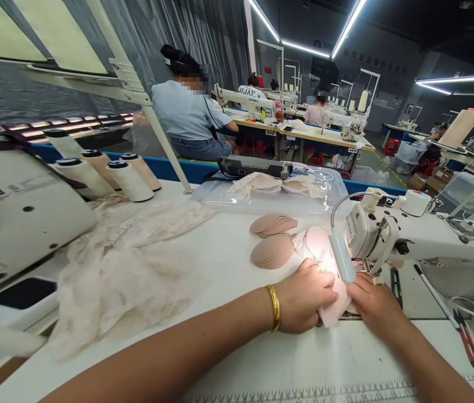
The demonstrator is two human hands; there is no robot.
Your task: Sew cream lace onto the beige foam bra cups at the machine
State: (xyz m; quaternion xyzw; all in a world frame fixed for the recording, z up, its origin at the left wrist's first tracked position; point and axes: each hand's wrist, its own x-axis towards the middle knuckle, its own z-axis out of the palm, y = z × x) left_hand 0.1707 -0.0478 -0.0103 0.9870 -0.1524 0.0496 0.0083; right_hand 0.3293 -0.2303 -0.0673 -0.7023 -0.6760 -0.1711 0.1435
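A pale pink bra piece (334, 309) lies under the head of the sewing machine (363, 230), brightly lit by a small lamp (343, 260). My left hand (305, 298), a gold bangle at its wrist, is closed on the left side of that piece with its fingers curled. On the other side, my right hand (375, 302) holds the edge close to the needle area, fingers bent together. The lamp and my fingers hide the needle and part of the cloth. Beyond my left hand rest two stacks of beige bra cups (274, 251), beside a rounded pink piece with lace (317, 242).
Sheer cream lace fabric (131, 274) spreads over the left of the table, near thread cones (130, 180). A clear plastic bin (207, 193) with lace pieces stands behind. Red-handled thread snips (468, 341) lie at right; a ruler (304, 392) runs along the front. Other people sit farther off.
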